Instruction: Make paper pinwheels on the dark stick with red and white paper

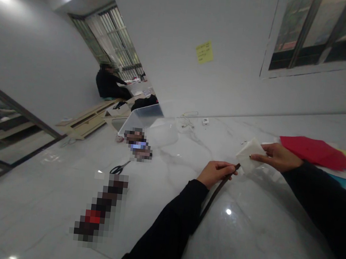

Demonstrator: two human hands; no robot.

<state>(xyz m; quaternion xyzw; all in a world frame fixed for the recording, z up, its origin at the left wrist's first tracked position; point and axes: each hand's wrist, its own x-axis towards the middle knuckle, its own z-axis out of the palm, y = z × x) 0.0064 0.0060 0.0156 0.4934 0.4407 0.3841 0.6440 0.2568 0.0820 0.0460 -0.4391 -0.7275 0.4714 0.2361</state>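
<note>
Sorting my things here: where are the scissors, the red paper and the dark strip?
Scissors (115,169): head view, black handles.
Red paper (315,152): head view, middle of the sheet.
Dark strip (217,194): head view, middle of its free length.

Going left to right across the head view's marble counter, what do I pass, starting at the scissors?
Black-handled scissors → left hand gripping a dark strip → white paper → right hand → red paper sheet
</note>
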